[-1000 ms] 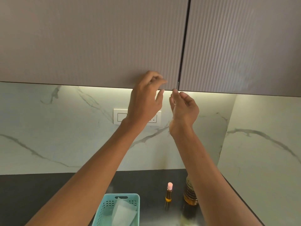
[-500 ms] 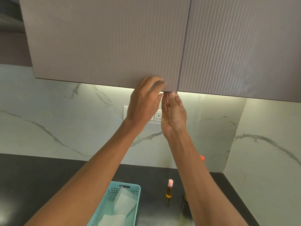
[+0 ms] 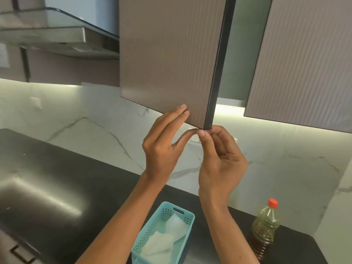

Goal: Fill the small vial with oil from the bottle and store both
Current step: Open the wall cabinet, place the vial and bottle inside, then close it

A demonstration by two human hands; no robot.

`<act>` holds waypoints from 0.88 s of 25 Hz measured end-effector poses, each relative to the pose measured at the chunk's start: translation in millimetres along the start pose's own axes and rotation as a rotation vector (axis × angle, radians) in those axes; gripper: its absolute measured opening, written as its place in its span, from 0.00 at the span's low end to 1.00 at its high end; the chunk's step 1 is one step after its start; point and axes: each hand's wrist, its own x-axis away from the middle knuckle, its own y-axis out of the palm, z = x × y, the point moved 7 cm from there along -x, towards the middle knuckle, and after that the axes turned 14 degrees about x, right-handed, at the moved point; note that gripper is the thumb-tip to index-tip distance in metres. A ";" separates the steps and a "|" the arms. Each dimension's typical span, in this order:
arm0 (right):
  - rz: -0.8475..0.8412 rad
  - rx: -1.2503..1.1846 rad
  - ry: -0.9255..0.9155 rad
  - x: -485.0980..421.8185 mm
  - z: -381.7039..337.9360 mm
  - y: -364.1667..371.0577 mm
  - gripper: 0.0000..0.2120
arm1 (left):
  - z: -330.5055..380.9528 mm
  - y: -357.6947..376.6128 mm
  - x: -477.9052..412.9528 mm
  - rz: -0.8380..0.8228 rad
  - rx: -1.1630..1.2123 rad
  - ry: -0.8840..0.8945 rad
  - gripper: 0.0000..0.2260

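The oil bottle (image 3: 264, 229), clear plastic with a red cap and golden oil, stands on the dark counter at the lower right. The small vial is hidden, likely behind my right forearm. Both hands are up at the bottom corner of the left wall-cabinet door (image 3: 167, 54), which stands partly swung out. My left hand (image 3: 162, 149) has its fingers flat on the door's ribbed front and its thumb under the bottom edge. My right hand (image 3: 221, 164) pinches the same corner from below with curled fingers.
A teal plastic basket (image 3: 187, 212) holding white tissues sits on the black counter (image 3: 57, 178) between my forearms. The neighbouring cabinet door (image 3: 304, 63) is closed. A steel range hood (image 3: 57, 35) hangs at the upper left. Marble backsplash lies behind.
The left cabinet door has swung outward from closed, opening a gap beside the right door. My view has shifted, and the vial has gone out of sight.
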 end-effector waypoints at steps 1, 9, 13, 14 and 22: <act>-0.008 0.052 -0.074 6.2 -9.7 3.4 0.06 | 2.5 -13.7 -1.1 0.022 -0.005 -0.005 0.14; -0.118 0.178 -0.765 64.2 -90.7 64.1 0.10 | -6.4 -125.2 -8.5 0.256 -0.019 -0.086 0.13; -0.323 0.079 -0.843 89.0 -100.7 103.1 0.07 | -22.9 -184.8 -8.8 0.406 -0.050 -0.185 0.14; -0.333 0.083 -0.796 91.5 -95.7 106.3 0.07 | -27.9 -197.0 -8.1 0.438 -0.055 -0.208 0.13; -0.330 0.236 -0.332 100.3 -21.7 100.9 0.02 | -73.0 -262.5 -17.5 0.669 0.096 -0.351 0.10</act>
